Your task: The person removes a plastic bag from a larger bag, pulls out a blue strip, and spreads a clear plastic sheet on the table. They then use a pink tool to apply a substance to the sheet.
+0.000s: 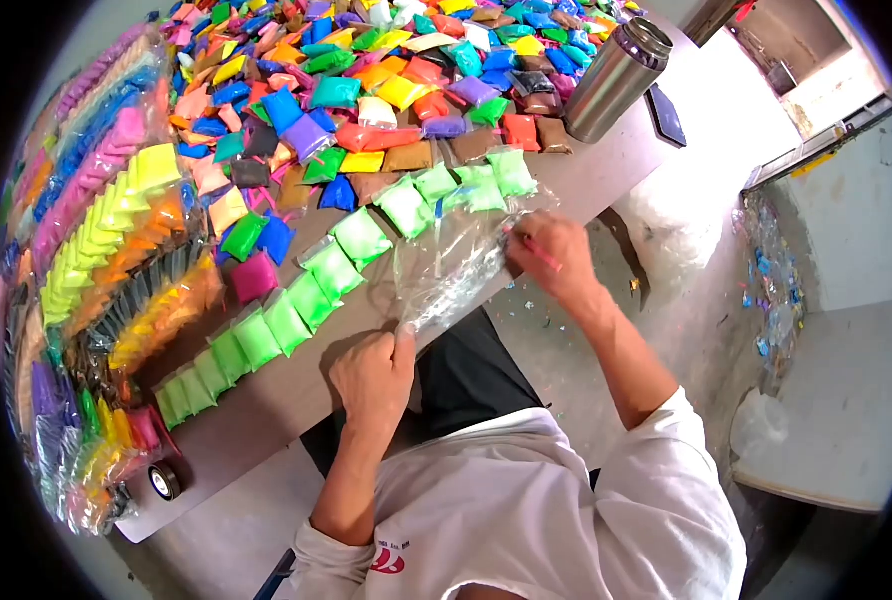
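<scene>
A clear plastic bag (pixel 444 262) is stretched between my two hands at the table's front edge. My left hand (pixel 374 372) is closed, thumb up, on the bag's lower left corner. My right hand (pixel 553 255) is closed at the bag's right end, and a thin red piece I cannot identify shows at its fingers. Just behind the bag, a long row of light green packets (pixel 333 272) runs diagonally across the table, some overlapping. The row's far right packets lie close to the bag's upper edge.
A large heap of multicoloured packets (pixel 401 92) covers the back of the table (pixel 256 412). Bundled packets (pixel 116 215) line the left side. A steel flask (pixel 618 80) and a phone (pixel 665 115) stand and lie at right. A black-and-white roll (pixel 164 481) sits front left.
</scene>
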Demonstrator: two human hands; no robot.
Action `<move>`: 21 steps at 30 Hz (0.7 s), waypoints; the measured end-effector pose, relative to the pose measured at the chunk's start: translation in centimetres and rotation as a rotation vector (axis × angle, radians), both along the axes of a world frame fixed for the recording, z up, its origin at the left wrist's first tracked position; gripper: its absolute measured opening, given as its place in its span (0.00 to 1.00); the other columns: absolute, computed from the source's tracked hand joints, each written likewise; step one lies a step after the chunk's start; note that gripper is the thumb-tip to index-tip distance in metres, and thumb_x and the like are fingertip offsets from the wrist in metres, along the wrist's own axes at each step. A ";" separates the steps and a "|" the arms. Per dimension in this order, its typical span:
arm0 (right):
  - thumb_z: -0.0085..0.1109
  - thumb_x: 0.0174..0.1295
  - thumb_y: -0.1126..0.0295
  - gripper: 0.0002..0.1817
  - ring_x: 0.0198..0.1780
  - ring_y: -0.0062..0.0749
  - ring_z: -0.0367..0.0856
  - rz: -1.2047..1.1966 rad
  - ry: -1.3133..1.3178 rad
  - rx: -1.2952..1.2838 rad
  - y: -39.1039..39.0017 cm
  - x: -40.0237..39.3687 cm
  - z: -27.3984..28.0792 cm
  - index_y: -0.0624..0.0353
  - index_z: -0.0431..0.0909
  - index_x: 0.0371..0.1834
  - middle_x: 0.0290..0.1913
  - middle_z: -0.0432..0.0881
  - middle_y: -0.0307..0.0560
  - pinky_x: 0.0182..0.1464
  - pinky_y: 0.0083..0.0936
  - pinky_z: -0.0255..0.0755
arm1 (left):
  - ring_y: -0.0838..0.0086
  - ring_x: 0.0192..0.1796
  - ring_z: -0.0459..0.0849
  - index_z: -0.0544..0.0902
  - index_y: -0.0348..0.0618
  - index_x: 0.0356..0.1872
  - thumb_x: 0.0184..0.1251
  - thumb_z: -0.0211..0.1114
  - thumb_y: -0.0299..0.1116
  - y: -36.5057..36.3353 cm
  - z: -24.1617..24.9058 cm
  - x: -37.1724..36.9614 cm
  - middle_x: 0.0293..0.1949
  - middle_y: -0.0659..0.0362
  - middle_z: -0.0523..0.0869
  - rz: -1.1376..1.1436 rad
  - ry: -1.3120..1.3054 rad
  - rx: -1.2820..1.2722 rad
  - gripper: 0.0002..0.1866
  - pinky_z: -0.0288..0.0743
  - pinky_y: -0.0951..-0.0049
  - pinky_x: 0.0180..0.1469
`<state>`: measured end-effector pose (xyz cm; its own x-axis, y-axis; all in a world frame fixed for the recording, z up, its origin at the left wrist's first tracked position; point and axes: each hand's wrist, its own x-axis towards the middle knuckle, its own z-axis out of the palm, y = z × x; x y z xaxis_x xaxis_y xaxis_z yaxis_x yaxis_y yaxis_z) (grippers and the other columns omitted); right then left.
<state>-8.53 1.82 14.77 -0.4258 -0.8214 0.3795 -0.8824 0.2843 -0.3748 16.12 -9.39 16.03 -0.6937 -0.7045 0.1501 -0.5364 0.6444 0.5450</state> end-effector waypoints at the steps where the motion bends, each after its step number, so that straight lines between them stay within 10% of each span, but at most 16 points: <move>1: 0.63 0.52 0.69 0.07 0.35 0.47 0.81 -0.024 0.025 -0.001 -0.2 -0.7 -0.1 0.58 0.76 0.25 0.29 0.79 0.49 0.37 0.40 0.75 | 0.49 0.22 0.76 0.74 0.34 0.16 0.68 0.59 0.39 0.0 -0.1 0.1 0.19 0.46 0.76 0.003 0.000 0.000 0.22 0.66 0.54 0.28; 21: 0.63 0.53 0.69 0.06 0.34 0.47 0.80 -0.104 0.045 0.013 0.4 -0.5 1.7 0.58 0.78 0.27 0.27 0.78 0.48 0.36 0.41 0.75 | 0.49 0.22 0.76 0.74 0.36 0.16 0.67 0.60 0.38 0.1 -0.6 0.1 0.18 0.47 0.77 0.018 0.053 -0.006 0.21 0.66 0.54 0.28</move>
<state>-9.04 2.25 16.43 -0.4921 -0.7784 0.3898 -0.8637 0.3802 -0.3310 16.19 -9.27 15.48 -0.6718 -0.7157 0.1910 -0.5183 0.6383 0.5691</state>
